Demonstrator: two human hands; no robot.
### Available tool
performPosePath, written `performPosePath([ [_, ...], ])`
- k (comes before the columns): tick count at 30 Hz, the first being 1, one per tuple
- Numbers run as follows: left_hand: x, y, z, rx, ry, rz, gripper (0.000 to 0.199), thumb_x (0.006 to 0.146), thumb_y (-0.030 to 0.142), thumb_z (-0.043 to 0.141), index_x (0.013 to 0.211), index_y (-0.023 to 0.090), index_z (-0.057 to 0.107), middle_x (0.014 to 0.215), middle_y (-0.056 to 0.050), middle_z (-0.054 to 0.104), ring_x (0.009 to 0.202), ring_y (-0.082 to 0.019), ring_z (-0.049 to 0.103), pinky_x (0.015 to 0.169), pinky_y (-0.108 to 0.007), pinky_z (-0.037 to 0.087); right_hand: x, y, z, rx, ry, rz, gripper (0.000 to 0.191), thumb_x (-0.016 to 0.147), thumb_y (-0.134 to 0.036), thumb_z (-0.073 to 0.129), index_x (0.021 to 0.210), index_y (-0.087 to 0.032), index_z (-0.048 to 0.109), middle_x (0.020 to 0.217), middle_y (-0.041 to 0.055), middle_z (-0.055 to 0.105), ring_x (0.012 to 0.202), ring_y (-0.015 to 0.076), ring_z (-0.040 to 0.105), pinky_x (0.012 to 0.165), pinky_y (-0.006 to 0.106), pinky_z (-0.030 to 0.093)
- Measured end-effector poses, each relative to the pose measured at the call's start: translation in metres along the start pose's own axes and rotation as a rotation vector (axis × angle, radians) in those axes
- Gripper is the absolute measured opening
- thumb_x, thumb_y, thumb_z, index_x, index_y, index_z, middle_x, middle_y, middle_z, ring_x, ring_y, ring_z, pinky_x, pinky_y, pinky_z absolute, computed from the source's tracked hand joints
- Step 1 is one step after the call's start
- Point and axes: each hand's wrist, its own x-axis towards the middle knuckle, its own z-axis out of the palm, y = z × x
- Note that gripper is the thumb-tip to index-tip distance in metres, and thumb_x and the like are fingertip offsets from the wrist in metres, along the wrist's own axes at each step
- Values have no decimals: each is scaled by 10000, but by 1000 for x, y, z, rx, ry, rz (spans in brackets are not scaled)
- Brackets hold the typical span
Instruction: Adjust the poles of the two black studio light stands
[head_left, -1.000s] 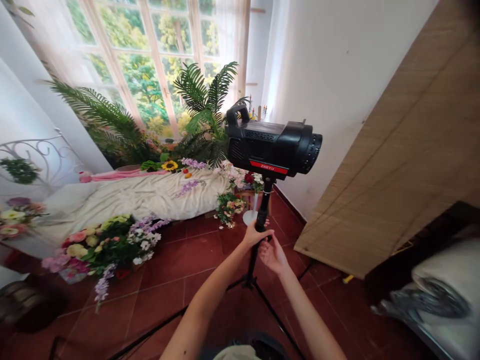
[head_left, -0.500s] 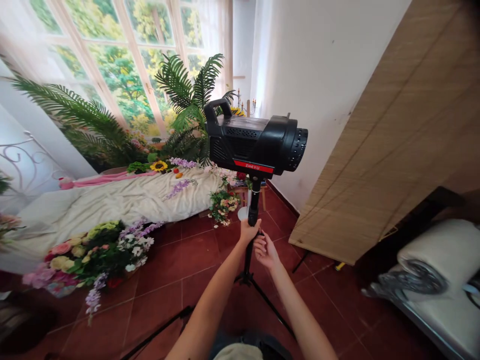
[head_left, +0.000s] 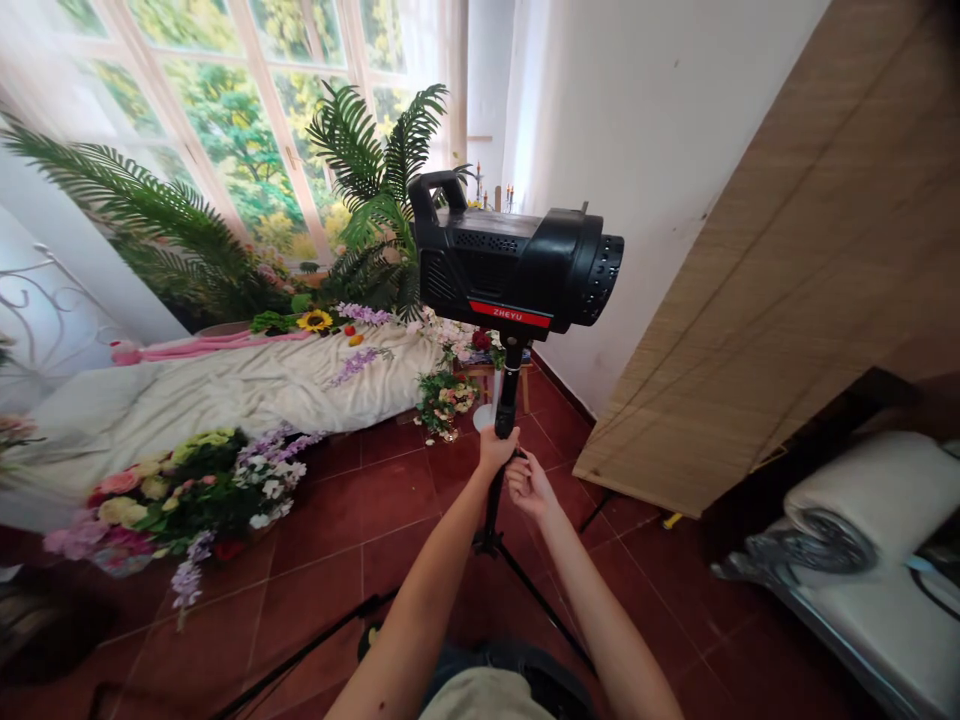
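A black studio light (head_left: 502, 270) with a red label reading ZHEYU sits on top of a black light stand (head_left: 492, 510), its round front pointing right. My left hand (head_left: 496, 450) is wrapped round the stand's pole below the light. Just right of it and slightly lower, my right hand (head_left: 529, 484) has its fingers curled at a small dark knob (head_left: 519, 455) on the pole, mostly hidden by the fingers. The stand's legs are spread on the red tiled floor (head_left: 390, 500).
A bed with a cream cover (head_left: 225, 385) and flower bunches (head_left: 187, 490) lies to the left, under a bright window and palm leaves (head_left: 375, 180). A woven blind (head_left: 712, 280) leans on the right, near a silver-trimmed white seat (head_left: 862, 520). White wall (head_left: 600, 130) stands behind.
The view has tipped down a little and the light appears slightly higher and closer. Both hands keep the same grip on the stand.
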Motion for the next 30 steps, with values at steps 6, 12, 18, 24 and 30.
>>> performPosePath([
  [6, 1, -2, 1, -21, 4, 10, 274, 648, 342, 605, 460, 163, 516, 431, -21, 541, 394, -107, 512, 406, -204, 395, 1, -1, -3, -25, -27, -20, 304, 865, -290, 425, 589, -206, 330, 447, -92, 304, 358, 51, 167, 323, 144, 163],
  [12, 2, -5, -1, 21, -12, 23, 292, 660, 344, 594, 444, 161, 520, 444, -29, 548, 404, -107, 515, 430, -212, 406, 0, 0, -5, -603, 94, -171, 332, 780, -462, 531, 611, -200, 415, 453, -86, 372, 362, 46, 215, 352, 176, 171],
  [18, 1, -5, 0, -20, -46, 20, 295, 673, 354, 576, 456, 163, 517, 441, -25, 541, 394, -118, 518, 424, -227, 412, -12, -23, -12, -1503, 257, -572, 252, 703, -449, 646, 822, -232, 595, 612, -16, 538, 555, 118, 451, 514, 211, 263],
  [24, 1, -5, 1, -16, -18, -6, 261, 654, 336, 592, 474, 159, 523, 452, -29, 555, 404, -114, 523, 414, -211, 406, -13, -36, -13, -1793, 224, -702, 234, 750, -431, 611, 902, -255, 591, 708, 20, 581, 662, 146, 509, 556, 212, 271],
  [30, 0, 0, 1, 10, -8, 7, 264, 645, 321, 589, 456, 151, 517, 434, -15, 543, 387, -101, 511, 394, -191, 386, -23, -30, 1, -1955, 360, -527, 357, 786, -581, 459, 829, -240, 554, 668, -8, 608, 605, 149, 551, 527, 219, 297],
])
